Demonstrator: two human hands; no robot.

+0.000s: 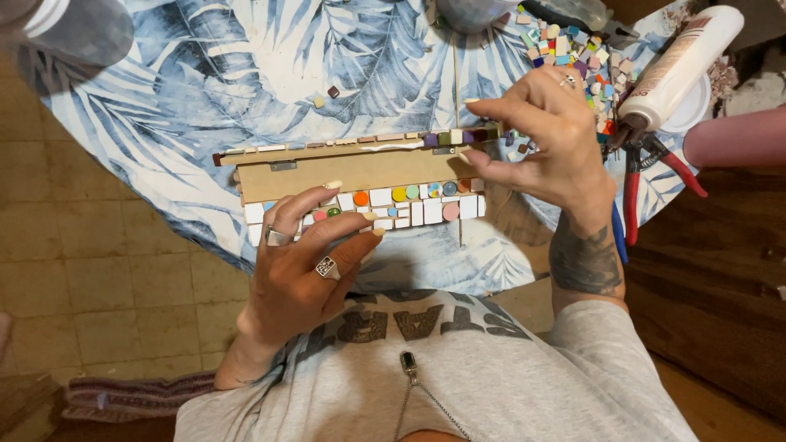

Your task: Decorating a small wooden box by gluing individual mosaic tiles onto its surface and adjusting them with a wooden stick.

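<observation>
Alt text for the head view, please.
Two hands work on a wooden box covered in mosaic tiles: the left hand steadies its tiled front, the right hand pinches its top edge. Loose coloured tiles, red-handled nippers and a glue bottle lie nearby.

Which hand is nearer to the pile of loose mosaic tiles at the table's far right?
Right. The right hand sits just beside the loose tile pile, its fingertips on the mosaic box. The left hand holds the box's near edge, well away from the pile.
</observation>
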